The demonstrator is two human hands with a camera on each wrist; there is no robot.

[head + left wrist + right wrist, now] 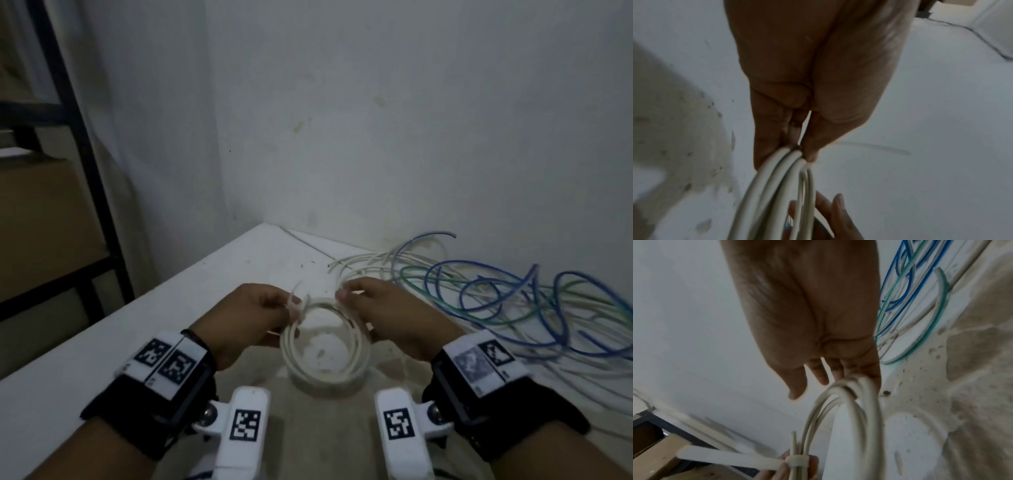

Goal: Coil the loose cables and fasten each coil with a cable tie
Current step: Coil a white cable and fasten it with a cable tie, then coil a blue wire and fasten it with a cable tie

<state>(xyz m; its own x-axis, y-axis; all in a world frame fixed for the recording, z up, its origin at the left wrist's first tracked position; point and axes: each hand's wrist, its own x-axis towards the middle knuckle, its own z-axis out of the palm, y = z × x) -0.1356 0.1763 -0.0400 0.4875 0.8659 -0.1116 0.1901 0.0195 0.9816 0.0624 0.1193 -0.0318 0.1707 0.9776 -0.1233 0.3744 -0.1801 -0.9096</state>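
Coil (325,342) of springy, light white cable hangs above the table (205,291). Our left hand (246,315) pinches it at ten o'clock, seemingly over the cable tie (797,462); right hand (387,308) grasps two o'clock.

Storeroom or workshop corner.
We see bare walls (376,120), a stained table (102,342), metal shelving (85,147) holding a box (41,222).

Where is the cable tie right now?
The cable tie is wrapped around the left side of the white coil, pinched there by the left hand. In the right wrist view it sits at the bottom, its loose tail pointing left.
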